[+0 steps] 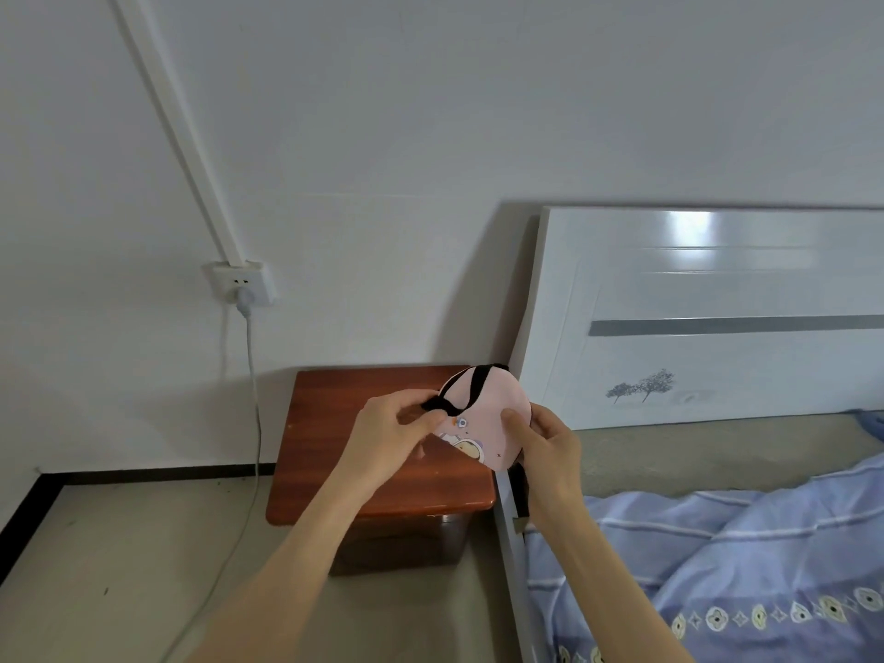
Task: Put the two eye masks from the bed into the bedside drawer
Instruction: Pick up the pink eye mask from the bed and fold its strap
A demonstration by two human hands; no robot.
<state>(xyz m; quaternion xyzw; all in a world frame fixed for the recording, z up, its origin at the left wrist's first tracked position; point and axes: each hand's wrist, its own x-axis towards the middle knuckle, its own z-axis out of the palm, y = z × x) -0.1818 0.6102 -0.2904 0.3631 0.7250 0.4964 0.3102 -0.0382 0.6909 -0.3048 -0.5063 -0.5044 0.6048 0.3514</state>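
Lower left of centre: wooden bedside cabinet (382,452), drawer front in shadow, apparently closed. Centre frame, above it: left hand (397,430), fingers pinched on the black strap (471,390) of a pink eye mask (483,418). Right hand (550,447) grips the mask's right edge. Only 1 mask identifiable. Lower right: bed (741,567) with blue quilt.

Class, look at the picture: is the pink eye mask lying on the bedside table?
No, both hands hold the pink eye mask in the air above the bedside table.
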